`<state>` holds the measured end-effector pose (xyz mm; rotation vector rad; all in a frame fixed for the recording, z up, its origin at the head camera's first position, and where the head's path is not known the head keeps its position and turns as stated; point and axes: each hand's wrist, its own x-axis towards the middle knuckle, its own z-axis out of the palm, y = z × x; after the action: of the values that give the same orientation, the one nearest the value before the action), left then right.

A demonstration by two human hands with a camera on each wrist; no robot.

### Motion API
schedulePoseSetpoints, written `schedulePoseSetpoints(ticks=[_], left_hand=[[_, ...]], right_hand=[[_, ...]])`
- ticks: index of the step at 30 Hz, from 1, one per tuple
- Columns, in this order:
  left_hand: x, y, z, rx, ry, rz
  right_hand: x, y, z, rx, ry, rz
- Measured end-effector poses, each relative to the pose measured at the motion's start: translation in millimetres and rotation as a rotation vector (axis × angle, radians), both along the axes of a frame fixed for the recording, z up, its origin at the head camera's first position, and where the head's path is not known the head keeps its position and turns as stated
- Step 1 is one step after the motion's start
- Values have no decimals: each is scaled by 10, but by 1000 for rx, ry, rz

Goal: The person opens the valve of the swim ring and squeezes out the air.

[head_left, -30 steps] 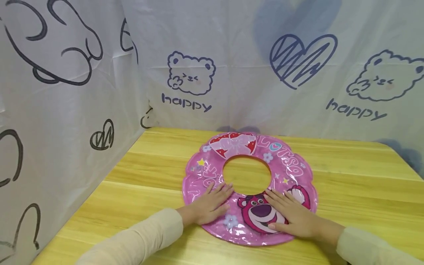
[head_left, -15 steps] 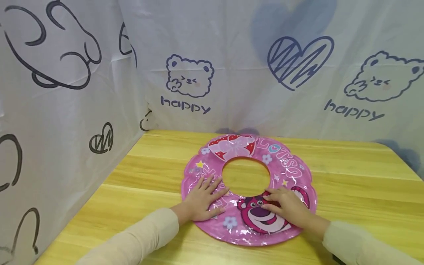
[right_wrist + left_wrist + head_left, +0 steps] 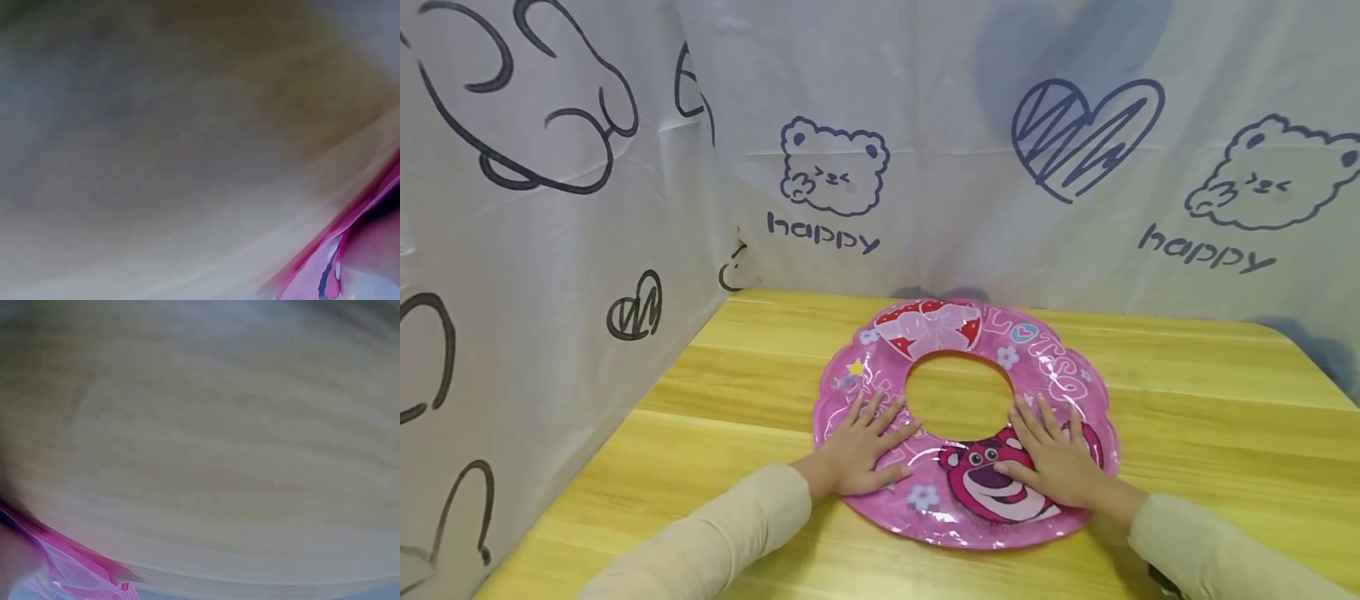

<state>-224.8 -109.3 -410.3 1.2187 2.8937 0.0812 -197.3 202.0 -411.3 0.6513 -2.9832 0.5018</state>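
A pink swim ring (image 3: 940,525), printed with a bear face, bow and letters, lies flat on the wooden table. It looks soft and only thinly filled. On its left front part rests my left hand (image 3: 859,450), fingers spread. My right hand (image 3: 1060,458) rests on the right front part beside the bear face, fingers also spread and straight. The left wrist view catches a strip of the swim ring (image 3: 75,569) at its lower left corner. A piece of the swim ring (image 3: 325,256) shows at the lower right of the right wrist view.
The yellow wood-grain table (image 3: 722,375) reaches back to a pale cloth (image 3: 955,217) with bear and heart drawings. A similar cloth wall (image 3: 572,267) runs along the left edge.
My left hand has shifted slightly left on the swim ring, its fingers spreading. My right hand drew its fingers in, then spread them further up the right side. The swim ring stays in place.
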Motion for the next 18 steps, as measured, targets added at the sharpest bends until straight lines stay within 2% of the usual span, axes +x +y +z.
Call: schedulePoseSetpoints(ticks=[4, 11, 18], left_hand=[[-17, 6, -2, -1, -22, 7], [-21, 12, 27, 33, -124, 26], [-34, 28, 43, 67, -169, 39]], right_hand=[[-21, 5, -4, -9, -35, -1], [-58, 13, 42, -8, -146, -11], [-93, 36, 119, -44, -242, -4]])
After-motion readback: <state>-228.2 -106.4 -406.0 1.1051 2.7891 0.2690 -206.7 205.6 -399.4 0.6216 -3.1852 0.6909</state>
